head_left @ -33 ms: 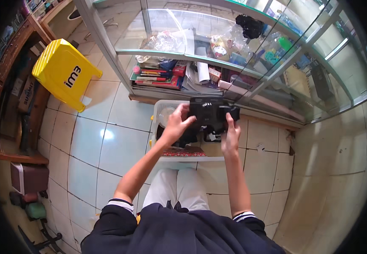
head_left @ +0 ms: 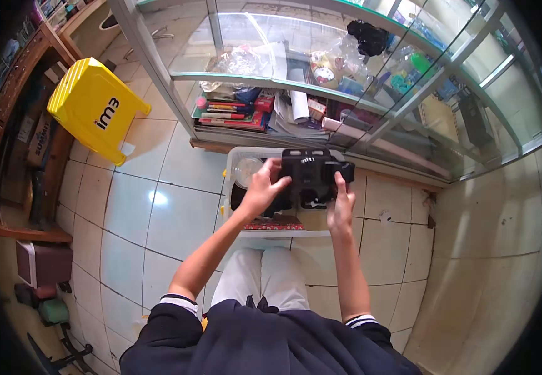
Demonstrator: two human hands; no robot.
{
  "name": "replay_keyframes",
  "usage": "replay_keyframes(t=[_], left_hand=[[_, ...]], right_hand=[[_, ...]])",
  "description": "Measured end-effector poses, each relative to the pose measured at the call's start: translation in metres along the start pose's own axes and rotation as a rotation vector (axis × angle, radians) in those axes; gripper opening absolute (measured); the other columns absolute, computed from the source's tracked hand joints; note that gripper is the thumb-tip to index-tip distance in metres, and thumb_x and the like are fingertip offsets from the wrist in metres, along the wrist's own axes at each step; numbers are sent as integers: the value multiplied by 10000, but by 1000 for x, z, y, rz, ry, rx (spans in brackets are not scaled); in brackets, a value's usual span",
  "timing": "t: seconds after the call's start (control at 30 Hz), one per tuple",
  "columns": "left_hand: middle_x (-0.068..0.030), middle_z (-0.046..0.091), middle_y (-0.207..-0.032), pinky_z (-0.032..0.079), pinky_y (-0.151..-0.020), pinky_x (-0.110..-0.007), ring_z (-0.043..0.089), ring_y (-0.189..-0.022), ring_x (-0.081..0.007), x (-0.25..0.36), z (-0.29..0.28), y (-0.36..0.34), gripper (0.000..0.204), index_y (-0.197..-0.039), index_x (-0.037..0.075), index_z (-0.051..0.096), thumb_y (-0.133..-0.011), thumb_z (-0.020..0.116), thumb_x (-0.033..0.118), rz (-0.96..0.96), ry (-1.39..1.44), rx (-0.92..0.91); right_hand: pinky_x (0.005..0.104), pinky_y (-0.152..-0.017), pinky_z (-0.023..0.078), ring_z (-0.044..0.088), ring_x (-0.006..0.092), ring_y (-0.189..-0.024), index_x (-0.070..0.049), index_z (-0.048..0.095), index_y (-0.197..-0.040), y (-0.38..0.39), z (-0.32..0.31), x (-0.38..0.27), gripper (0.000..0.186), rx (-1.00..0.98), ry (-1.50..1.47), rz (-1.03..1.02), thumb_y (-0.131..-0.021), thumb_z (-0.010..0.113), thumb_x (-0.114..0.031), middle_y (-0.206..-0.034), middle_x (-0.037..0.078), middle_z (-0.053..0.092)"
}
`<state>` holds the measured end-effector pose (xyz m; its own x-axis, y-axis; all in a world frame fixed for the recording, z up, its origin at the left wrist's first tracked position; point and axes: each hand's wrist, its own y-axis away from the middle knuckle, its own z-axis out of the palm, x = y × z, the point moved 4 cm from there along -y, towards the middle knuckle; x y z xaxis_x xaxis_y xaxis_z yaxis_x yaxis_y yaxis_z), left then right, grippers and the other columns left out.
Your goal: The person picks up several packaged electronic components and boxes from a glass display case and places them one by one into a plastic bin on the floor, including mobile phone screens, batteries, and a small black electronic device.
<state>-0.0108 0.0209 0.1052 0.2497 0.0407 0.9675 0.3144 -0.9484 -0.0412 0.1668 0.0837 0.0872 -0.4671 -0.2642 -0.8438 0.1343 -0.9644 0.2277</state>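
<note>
In front of me I hold a black plastic device (head_left: pixel 311 172) with rectangular openings along its far edge; its exact kind I cannot make out. My left hand (head_left: pixel 261 190) is closed on its left side, thumb on top. The fingers of my right hand (head_left: pixel 341 203) grip its right side, by a bulky black part. Beneath it stands a white plastic bin (head_left: pixel 226 209) with yellow catches, partly hidden by the device and my hands. Inside the bin lie a round clear plastic container (head_left: pixel 246 170), dark items and a red patterned thing (head_left: pixel 274 224).
A glass display cabinet (head_left: pixel 265 80) with books, papers and bags stands just beyond the bin. At the left are a yellow plastic stool (head_left: pixel 99 112), a wooden shelf (head_left: pixel 30 231) and a brown box (head_left: pixel 45 264). A tiled wall (head_left: pixel 490 250) rises at the right.
The black device has tilted and dropped slightly, so the openings along its far edge show more clearly. Both hands keep their hold, and the right hand has shifted a little.
</note>
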Motion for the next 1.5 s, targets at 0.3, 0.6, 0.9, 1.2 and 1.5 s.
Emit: replay_keyframes(t=[0.3, 0.6, 0.9, 1.2, 1.5], left_hand=[[-186, 546, -881, 439, -681, -349, 550, -775, -310, -58, 45, 47, 392, -1010, 2, 407, -684, 609, 85, -72, -241, -49], [-215, 519, -877, 418, -724, -389, 510, -838, -341, -68, 66, 57, 503, -1117, -39, 359, -667, 571, 29, 15, -633, -86], [-145, 540, -846, 434, -689, -360, 534, -787, -295, -28, 48, 46, 350, -1036, 20, 489, -701, 568, 85, 27, -574, -135], [-111, 562, -837, 434, -644, -302, 548, -768, -198, 159, -29, -45, 228, -949, 58, 556, -729, 570, 115, 606, -390, 208], [-124, 555, -970, 455, -727, -295, 527, -932, -182, 142, 1, -184, 227, -976, 7, 532, -782, 511, 123, 538, -17, 106]], right_hand=[[245, -792, 364, 483, 119, -865, -18, 482, -994, 23, -83, 46, 331, -37, 271, 139, -747, 593, -208, -941, 46, 522], [372, -778, 395, 503, 370, -880, 77, 410, -1045, 4, -105, 52, 543, 67, 1212, -1, -628, 659, -165, -936, 243, 521], [361, -790, 392, 485, 343, -935, 51, 368, -1130, 23, -74, 2, 577, 61, 1631, -300, -683, 631, -202, -984, 233, 497], [326, -795, 392, 502, 249, -915, -5, 405, -1136, 5, 100, -154, 402, -91, 1105, -696, -775, 511, -146, -995, 163, 489], [351, -844, 360, 440, 304, -1005, 11, 304, -1178, -117, 156, -129, 496, -75, 743, -920, -752, 512, -134, -1097, 208, 369]])
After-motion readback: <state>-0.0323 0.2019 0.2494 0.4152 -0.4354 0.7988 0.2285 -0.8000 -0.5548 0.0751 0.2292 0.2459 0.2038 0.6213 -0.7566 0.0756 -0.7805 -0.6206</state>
